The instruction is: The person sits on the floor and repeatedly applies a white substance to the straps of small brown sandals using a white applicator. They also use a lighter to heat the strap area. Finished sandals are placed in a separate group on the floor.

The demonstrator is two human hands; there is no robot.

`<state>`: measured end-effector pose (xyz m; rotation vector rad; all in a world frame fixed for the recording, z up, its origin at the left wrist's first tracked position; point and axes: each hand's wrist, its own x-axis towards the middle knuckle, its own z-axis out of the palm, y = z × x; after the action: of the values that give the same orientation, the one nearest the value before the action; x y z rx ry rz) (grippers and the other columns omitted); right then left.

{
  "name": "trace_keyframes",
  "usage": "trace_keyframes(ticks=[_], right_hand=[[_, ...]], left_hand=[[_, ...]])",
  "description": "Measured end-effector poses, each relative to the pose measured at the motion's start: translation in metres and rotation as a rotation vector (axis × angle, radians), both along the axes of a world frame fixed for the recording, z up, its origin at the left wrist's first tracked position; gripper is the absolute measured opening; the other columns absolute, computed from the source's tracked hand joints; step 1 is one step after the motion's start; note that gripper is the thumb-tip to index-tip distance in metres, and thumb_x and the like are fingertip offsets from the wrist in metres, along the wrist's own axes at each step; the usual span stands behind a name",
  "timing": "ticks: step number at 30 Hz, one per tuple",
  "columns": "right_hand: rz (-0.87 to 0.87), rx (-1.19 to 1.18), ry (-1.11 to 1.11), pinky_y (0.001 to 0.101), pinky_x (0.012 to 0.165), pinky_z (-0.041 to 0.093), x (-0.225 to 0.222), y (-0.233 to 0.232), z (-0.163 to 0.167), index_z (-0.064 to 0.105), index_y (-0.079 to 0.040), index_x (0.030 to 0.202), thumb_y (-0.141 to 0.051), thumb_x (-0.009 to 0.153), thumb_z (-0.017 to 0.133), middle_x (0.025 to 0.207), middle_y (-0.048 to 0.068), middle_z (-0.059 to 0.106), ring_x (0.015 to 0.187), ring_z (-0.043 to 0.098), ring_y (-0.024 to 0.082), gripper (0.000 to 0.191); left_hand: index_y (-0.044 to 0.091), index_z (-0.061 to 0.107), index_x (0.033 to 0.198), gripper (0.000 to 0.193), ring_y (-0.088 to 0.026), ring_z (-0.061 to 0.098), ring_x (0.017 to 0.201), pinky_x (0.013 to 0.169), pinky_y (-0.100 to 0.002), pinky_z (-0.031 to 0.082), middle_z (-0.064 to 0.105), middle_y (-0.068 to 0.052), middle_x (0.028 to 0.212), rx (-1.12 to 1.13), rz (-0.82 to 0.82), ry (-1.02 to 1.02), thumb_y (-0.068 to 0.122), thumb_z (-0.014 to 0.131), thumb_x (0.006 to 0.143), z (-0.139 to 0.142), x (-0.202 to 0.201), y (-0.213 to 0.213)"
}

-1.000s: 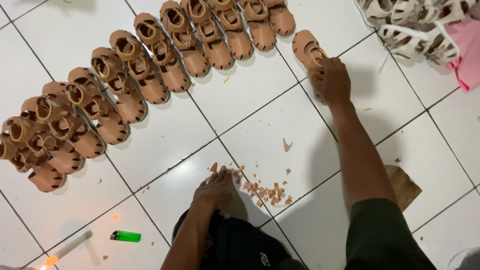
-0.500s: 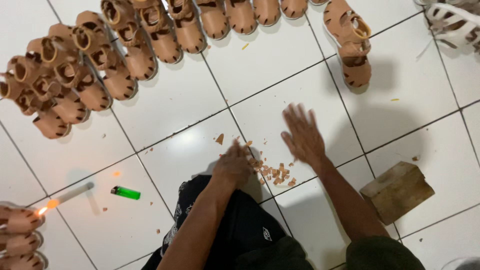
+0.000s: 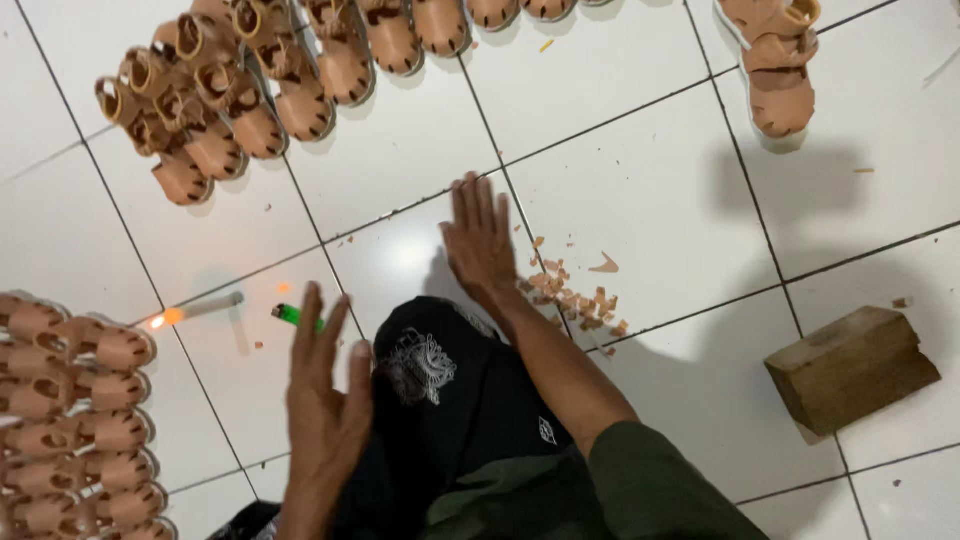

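Observation:
My right hand [image 3: 480, 245] lies flat on the white tile floor [image 3: 650, 190], fingers apart, holding nothing. Just to its right is a small heap of tan leather scraps [image 3: 575, 295]. My left hand [image 3: 325, 400] hovers open with spread fingers lower left, beside my knee in black shorts [image 3: 450, 400]. Its fingertips are close to a green lighter [image 3: 288, 315] on the floor. A thin pale stick with a small flame at its end [image 3: 190, 312] lies left of the lighter.
A curved row of tan sandals [image 3: 270, 80] runs across the top. Several more sandals [image 3: 70, 420] are stacked at the lower left, and a pair [image 3: 775, 60] sits top right. A wooden block [image 3: 850, 365] rests on the floor at right.
My right hand came down flat onto the floor beside the scraps. My left hand left the scraps and moved to the lower left near the lighter. The view shifted.

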<state>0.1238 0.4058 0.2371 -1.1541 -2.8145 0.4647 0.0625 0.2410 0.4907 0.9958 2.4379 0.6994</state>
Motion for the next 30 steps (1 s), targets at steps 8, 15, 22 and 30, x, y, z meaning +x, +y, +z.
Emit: trace_keyframes(ticks=[8,15,22,30], right_hand=[[-0.464,-0.149,-0.101,0.0517,0.124,-0.007,0.221,-0.013,-0.001,0.009,0.0,0.162,-0.037,0.108,0.023,0.171,0.018,-0.002,0.157,-0.007,0.032,0.067],[-0.385,0.035,0.064,0.0553,0.124,0.0,0.303,-0.068,0.012,0.019,-0.002,0.162,-0.04,0.107,0.032,0.17,0.022,0.006,0.158,0.002,0.037,0.068],[-0.015,0.004,0.021,0.0578,0.123,0.015,0.278,-0.133,0.009,0.039,-0.013,0.159,-0.036,0.108,0.049,0.168,0.017,0.025,0.156,0.017,0.04,0.056],[-0.035,0.08,0.019,0.0645,0.12,0.019,0.333,-0.185,-0.007,0.039,-0.015,0.153,-0.032,0.091,0.062,0.164,0.015,0.028,0.152,0.024,0.039,0.068]], left_hand=[[0.005,0.053,0.146,0.054,-0.042,0.059,0.124,0.092,-0.047,0.053,0.035,-0.021,0.165,-0.238,0.444,-0.105,0.039,0.052,0.104,-0.114,-0.047,-0.217],[0.015,0.073,0.122,0.045,-0.041,0.068,0.115,0.099,-0.048,0.055,0.074,-0.02,0.119,-0.692,0.151,-0.151,0.046,0.047,0.103,-0.24,-0.02,-0.318],[0.01,0.072,0.107,0.026,-0.042,0.071,0.103,0.092,-0.051,0.056,0.075,-0.021,0.108,-0.772,-0.12,0.006,0.024,0.052,0.097,-0.273,0.01,-0.341],[0.004,0.055,0.127,0.035,-0.043,0.055,0.122,0.103,-0.05,0.047,0.056,-0.026,0.13,-0.812,-0.134,-0.105,0.026,0.06,0.1,-0.281,-0.009,-0.292]])
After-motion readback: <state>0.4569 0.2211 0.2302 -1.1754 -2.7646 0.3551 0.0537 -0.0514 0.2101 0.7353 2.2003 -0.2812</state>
